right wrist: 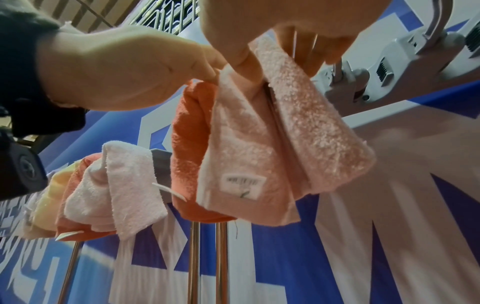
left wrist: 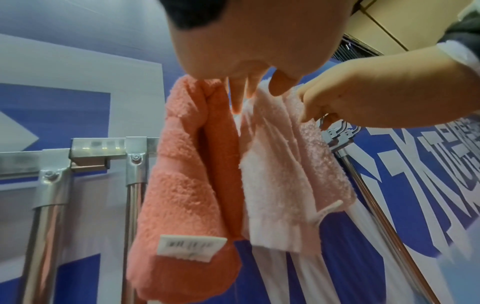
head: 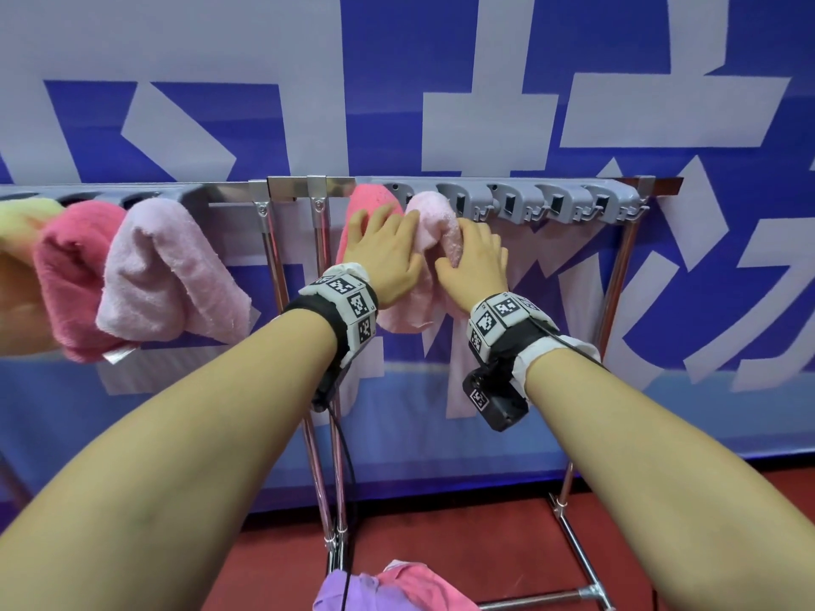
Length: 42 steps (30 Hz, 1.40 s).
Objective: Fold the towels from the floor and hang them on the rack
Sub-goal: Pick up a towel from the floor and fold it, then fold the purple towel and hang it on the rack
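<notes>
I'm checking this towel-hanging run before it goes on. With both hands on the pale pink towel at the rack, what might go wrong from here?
1. The pale pink towel hangs pressed against the coral towel; the left hand touches both, so adjusting one may drag the other off.
2. If the right hand lets go before the towel is seated on the grey clip rail, it may slip down.

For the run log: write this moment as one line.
step: hanging pale pink towel on rack | left hand: pressing it | right hand: gripping it | neighbour: coral towel | floor: towels remaining
</notes>
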### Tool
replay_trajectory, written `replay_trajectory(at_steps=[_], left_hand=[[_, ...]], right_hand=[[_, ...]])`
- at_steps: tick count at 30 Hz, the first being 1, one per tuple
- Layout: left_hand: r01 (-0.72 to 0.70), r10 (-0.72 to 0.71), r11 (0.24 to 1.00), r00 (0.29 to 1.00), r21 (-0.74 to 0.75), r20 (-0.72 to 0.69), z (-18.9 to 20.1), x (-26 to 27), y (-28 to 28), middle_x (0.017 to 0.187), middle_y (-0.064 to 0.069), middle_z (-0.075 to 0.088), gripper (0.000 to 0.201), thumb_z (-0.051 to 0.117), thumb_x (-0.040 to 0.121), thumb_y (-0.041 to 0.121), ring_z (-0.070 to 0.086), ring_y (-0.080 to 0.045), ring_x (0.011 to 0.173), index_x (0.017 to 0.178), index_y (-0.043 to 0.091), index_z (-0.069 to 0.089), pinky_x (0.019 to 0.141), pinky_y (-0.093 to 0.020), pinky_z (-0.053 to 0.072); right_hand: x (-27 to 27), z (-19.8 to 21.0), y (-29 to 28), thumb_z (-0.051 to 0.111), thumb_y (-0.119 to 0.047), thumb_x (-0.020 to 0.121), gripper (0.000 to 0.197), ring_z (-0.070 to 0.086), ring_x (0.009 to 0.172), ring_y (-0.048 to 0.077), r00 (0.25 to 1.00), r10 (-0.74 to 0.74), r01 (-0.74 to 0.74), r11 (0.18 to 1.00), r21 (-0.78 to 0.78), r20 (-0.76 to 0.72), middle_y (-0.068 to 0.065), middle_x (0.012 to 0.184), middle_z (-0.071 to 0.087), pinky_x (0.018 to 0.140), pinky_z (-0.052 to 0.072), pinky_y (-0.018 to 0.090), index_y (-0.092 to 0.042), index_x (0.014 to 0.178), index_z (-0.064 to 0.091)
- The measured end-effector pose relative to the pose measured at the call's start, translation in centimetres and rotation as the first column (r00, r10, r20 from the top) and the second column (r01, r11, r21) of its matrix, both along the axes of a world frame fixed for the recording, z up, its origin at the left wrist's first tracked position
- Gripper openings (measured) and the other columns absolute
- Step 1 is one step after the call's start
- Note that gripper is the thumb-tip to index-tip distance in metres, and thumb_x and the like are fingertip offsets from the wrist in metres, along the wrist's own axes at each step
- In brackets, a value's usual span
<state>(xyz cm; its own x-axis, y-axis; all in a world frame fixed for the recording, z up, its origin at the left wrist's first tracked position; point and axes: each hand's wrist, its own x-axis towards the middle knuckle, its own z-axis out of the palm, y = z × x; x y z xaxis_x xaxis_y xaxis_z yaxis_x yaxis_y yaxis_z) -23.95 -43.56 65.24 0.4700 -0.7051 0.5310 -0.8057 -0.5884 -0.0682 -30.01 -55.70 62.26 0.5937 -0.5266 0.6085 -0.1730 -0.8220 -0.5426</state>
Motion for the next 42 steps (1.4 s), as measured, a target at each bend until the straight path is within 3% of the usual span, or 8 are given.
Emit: replay_trajectory(at_steps=[5,8,11,16,21,27,33,42], left_hand=[[-0.038,0.039,0.999,0.993,-0.014,0.108,-0.5,-1.8,2.4,0.123,-0.014,0.047,0.036,0.045,0.087,0.022,0.041,-0.031,0.114,0.12,0.006,0.047,0.093,-0.04,0.027],[-0.025,0.025,1.0,0.999,-0.017,0.043,-1.6,-2.5,4.4,0.115,-0.014,0.052,0.027,0.044,0.088,0.019,0.049,-0.032,0.104,0.11,0.005,0.049,0.084,-0.038,0.033],[-0.031,0.031,0.999,0.999,-0.009,-0.034,-3.7,-3.1,6.6,0.115,-0.013,0.054,0.026,0.041,0.09,0.019,0.053,-0.034,0.1,0.112,0.006,0.049,0.075,-0.036,0.033],[-0.075,0.089,0.994,0.976,0.074,-0.198,-9.0,-2.5,10.2,0.121,-0.012,0.054,0.032,0.039,0.091,0.022,0.056,-0.033,0.103,0.117,0.007,0.049,0.082,-0.036,0.04],[-0.11,0.158,0.982,0.917,0.151,-0.365,-15.1,-1.4,12.7,0.114,-0.014,0.057,0.025,0.039,0.09,0.023,0.055,-0.037,0.102,0.105,0.007,0.052,0.08,-0.037,0.041],[-0.125,0.234,0.965,0.805,0.23,-0.545,-24.6,1.2,13.2,0.116,-0.016,0.059,0.027,0.042,0.09,0.025,0.056,-0.038,0.105,0.108,0.009,0.055,0.083,-0.037,0.043],[-0.06,0.274,0.949,0.64,0.309,-0.718,-36.6,3.7,11.9,0.116,-0.018,0.06,0.026,0.044,0.087,0.021,0.055,-0.038,0.107,0.107,0.008,0.057,0.089,-0.038,0.045],[0.061,0.332,0.904,0.52,0.423,-0.787,-53.7,6.5,8.6,0.122,-0.018,0.056,0.031,0.043,0.089,0.015,0.056,-0.035,0.107,0.114,0.006,0.057,0.087,-0.037,0.044]], right_hand=[[-1.7,-1.5,2.8,0.052,-0.007,0.073,0.031,0.043,0.104,0.029,0.984,-0.095,0.098,0.995,-0.013,0.153,0.01,0.112,0.049,0.086,0.027,0.033,-0.008,0.104,0.052],[-2.3,-2.7,4.7,0.05,-0.006,0.076,0.025,0.047,0.103,0.029,0.995,-0.046,0.048,0.999,-0.019,0.084,0.009,0.109,0.052,0.089,0.029,0.034,-0.009,0.1,0.054],[-2.9,-4.3,6.6,0.048,-0.009,0.081,0.026,0.054,0.101,0.029,0.999,0.031,-0.032,0.999,-0.018,-0.009,0.006,0.111,0.056,0.085,0.042,0.038,-0.011,0.107,0.055],[-3.8,-8.2,9.5,0.047,-0.013,0.086,0.024,0.056,0.101,0.025,0.978,0.078,-0.079,0.997,0.002,-0.196,0.003,0.113,0.058,0.079,0.04,0.031,-0.013,0.107,0.059],[-3.1,-13.4,11.6,0.045,-0.015,0.087,0.021,0.055,0.097,0.026,0.944,0.09,-0.065,0.994,0.088,-0.316,0.003,0.109,0.058,0.073,0.038,0.029,-0.011,0.102,0.059],[-0.8,-22.3,12.9,0.046,-0.016,0.086,0.02,0.056,0.098,0.026,0.883,0.127,-0.026,0.974,0.224,-0.451,0.002,0.109,0.06,0.072,0.034,0.028,-0.015,0.1,0.06],[1.7,-34.2,11.9,0.049,-0.016,0.085,0.02,0.056,0.102,0.028,0.802,0.168,0.036,0.944,0.327,-0.574,0.005,0.107,0.062,0.079,0.041,0.031,-0.015,0.101,0.061],[4.1,-52.1,8.6,0.051,-0.019,0.089,0.016,0.057,0.1,0.028,0.648,0.236,0.067,0.929,0.363,-0.724,0.006,0.107,0.061,0.079,0.042,0.03,-0.014,0.101,0.061]])
